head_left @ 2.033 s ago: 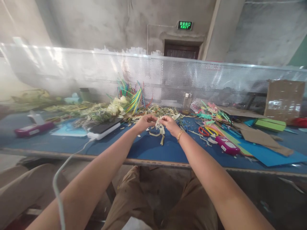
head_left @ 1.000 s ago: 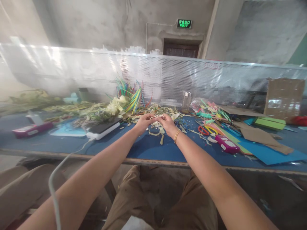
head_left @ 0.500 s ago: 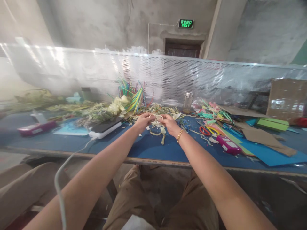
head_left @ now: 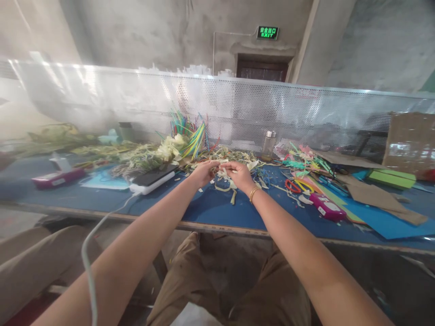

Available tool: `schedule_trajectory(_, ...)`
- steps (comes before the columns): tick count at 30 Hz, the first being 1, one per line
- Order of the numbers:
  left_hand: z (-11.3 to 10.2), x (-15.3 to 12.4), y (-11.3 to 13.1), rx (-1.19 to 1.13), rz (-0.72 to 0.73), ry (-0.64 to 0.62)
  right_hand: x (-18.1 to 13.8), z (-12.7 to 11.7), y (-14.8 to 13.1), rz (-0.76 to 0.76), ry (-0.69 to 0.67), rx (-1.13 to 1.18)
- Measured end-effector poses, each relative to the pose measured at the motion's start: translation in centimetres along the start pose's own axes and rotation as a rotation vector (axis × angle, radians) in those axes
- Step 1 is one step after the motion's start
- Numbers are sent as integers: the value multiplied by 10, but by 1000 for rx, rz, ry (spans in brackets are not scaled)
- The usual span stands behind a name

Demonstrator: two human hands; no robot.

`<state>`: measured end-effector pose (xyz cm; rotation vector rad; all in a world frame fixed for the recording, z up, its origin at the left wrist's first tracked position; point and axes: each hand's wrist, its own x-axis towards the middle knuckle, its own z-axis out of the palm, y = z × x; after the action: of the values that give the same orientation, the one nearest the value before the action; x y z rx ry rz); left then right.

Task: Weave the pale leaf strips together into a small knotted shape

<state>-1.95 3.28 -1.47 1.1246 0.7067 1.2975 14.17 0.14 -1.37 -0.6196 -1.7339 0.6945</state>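
Apparently light, limp and easily torn, the pale strips (head_left: 233,196) lie loosely on the blue surface (head_left: 217,213), between and just on the near side of the left hand (head_left: 204,173) and right hand (head_left: 242,175). Both hands' fingers curl inward, tips nearly meeting; whether they pinch anything I cannot tell. A loose end probably offers the best hold.

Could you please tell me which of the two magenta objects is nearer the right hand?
The rightmost magenta object, beside the bright blue sheet; the other magenta object lies left of the left hand.
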Motion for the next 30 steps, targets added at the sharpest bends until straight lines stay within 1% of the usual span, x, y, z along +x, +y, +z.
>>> schedule_trajectory(5,1,-1,-4,75,93,-25,-1,0,-3,21,70,-53)
schedule_trajectory(8,1,-2,-5,157,130,0,-1,0,-4,44,106,-86)
schedule_trajectory(12,2,-3,-6,233,182,12,-1,1,-2,167,111,-45)
schedule_trajectory(16,5,-4,-6,288,215,-2,-1,1,4,338,89,102)
schedule_trajectory(18,7,-5,-6,296,219,6,-1,0,5,400,84,157)
schedule_trajectory(20,8,-6,-5,290,219,17,0,-1,6,437,91,170)
schedule_trajectory(23,10,-9,-5,284,217,2,0,-2,5,487,101,187)
schedule_trajectory(30,11,-10,-7,337,245,-1,-1,1,2,576,130,244)
